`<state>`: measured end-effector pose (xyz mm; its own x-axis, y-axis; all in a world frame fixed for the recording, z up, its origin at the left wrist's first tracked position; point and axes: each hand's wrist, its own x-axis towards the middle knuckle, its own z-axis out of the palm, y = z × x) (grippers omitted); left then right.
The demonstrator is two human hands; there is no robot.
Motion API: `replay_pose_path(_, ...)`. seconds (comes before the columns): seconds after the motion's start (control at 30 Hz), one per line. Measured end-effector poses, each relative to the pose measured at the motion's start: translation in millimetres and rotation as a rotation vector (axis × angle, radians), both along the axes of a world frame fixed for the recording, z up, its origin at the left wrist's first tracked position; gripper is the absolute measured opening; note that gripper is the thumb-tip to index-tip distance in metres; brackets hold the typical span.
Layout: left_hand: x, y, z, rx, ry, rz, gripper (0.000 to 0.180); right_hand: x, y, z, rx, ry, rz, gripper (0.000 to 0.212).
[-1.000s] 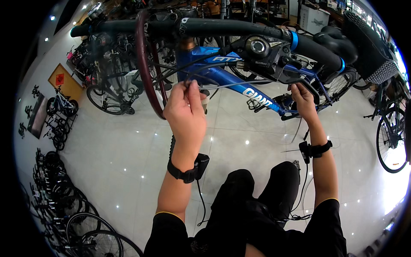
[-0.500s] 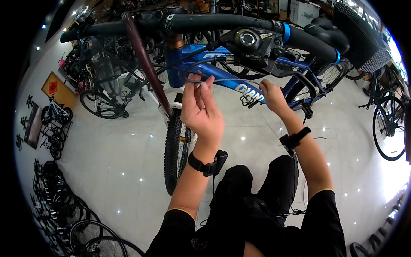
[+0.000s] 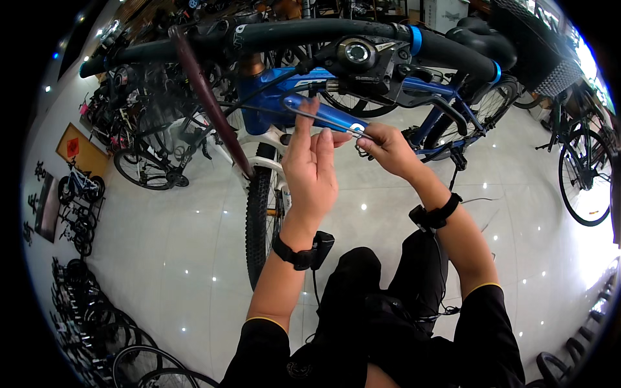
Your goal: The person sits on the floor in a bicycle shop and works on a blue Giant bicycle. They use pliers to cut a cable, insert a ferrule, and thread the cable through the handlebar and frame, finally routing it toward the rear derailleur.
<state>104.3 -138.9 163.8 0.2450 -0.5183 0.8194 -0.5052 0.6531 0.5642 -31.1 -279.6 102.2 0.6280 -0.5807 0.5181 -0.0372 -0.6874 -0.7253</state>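
Observation:
A thin grey bike cable [image 3: 333, 123] loops below the handlebar and runs rightward to my right hand [image 3: 392, 152], whose thumb and fingers pinch it. My left hand [image 3: 309, 169] is upright beside the loop, its index finger stretched up and crossing the cable. Its thumb stands apart from that finger, and its other fingers, partly hidden, bend toward my right hand. Above both hands is the black brake and shift lever unit [image 3: 372, 68] on the black handlebar [image 3: 310, 33]. Behind the cable lies the blue bicycle frame [image 3: 265, 107].
A dark red bar [image 3: 210, 103] slants across the handlebar's left part, down toward the knobby front tyre [image 3: 257, 220]. Other bicycles [image 3: 152, 169] stand at the left, with another bicycle [image 3: 582, 158] at the right. Several tyres [image 3: 556, 368] lie at lower right.
My right hand has moved left along the cable, close to my left hand. My left hand's fingers have straightened from a pinch near the loop. The view has shifted slightly.

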Motion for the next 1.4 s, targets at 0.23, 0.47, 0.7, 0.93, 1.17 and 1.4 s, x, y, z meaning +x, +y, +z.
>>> replay_pose_path(0.23,-12,30,15,0.245,-0.247,0.381,0.069,14,-11,44,0.057,-0.117,-0.090,0.028)
replay_pose_path(0.47,-3,96,10,0.282,-0.488,0.602,0.061,77,-11,54,-0.291,-0.070,-0.292,0.033)
replay_pose_path(0.7,-46,118,33,-0.055,-0.597,0.302,0.048,102,17,52,-0.331,-0.207,-0.267,0.026)
replay_pose_path(0.93,-142,20,57,-0.271,-0.571,0.087,0.046,95,13,60,-0.457,-0.070,-0.282,0.029)
replay_pose_path(1.17,-168,28,56,-0.010,-0.178,-0.448,0.038,58,6,72,-0.204,-0.071,-0.024,0.023)
replay_pose_path(1.4,-201,-60,54,0.122,0.716,-1.090,0.092,30,5,84,-0.143,0.286,-0.064,0.021)
